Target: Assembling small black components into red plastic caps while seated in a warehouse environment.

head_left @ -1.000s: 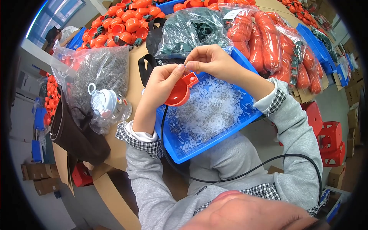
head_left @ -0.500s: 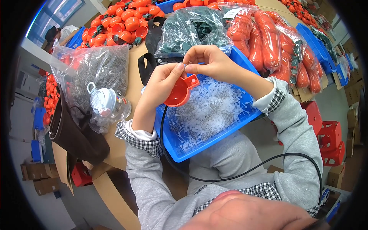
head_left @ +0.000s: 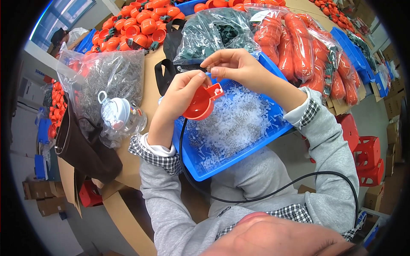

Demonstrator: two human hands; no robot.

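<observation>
An orange-red plastic cup [head_left: 199,105] with a small square tab on its side is gripped by my left hand [head_left: 183,90], the thumb along its upper edge. A white bit shows in the tab. My right hand [head_left: 240,66] is just beyond the cup, its thumb and index finger pinched near the left fingertips. Whatever sits in that pinch is too small to make out. Beneath both hands, a blue tray [head_left: 202,174] holds small white plastic pins [head_left: 252,106] and metal springs [head_left: 232,138], mixed together.
A clear bag of springs [head_left: 113,74] and a lidded bottle [head_left: 117,113] stand left. Behind are loose orange cups [head_left: 141,25], a bag of dark green parts [head_left: 213,36] and bagged orange cups [head_left: 297,47]. A black cable [head_left: 256,199] crosses my lap.
My right hand has drawn slightly apart from the left fingertips, its fingers lifting and loosening a little. The left hand and the cup have barely moved.
</observation>
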